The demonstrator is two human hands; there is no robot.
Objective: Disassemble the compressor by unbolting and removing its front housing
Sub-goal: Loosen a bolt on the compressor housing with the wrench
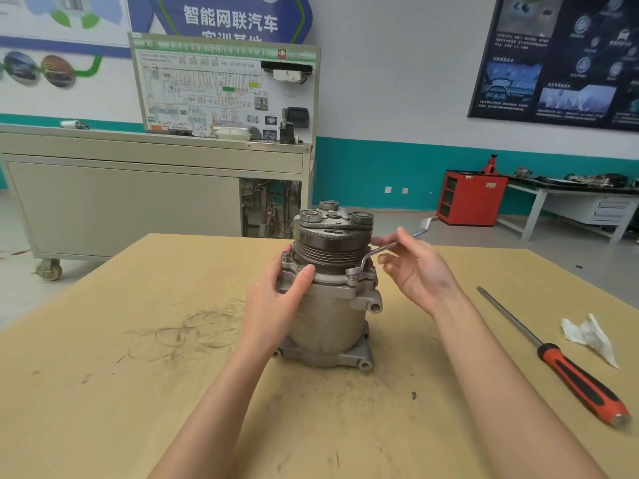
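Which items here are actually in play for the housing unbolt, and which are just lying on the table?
In use: grey cast-metal compressor with black pulley, gripped by the left hand; silver offset ring wrench, pinched by the right hand, ring end on a flange bolt.
Lying about: long screwdriver with red-and-black handle; crumpled white tissue; both on the tan table.

The compressor (330,316) was dull silver-grey with a black ribbed pulley (328,245); the wrench (383,250) was silver. The tan desk (138,392) bore dark swirling scuffs at left. At right, the screwdriver (581,382) had an orange-and-black handle, and the rag (587,335) was white.
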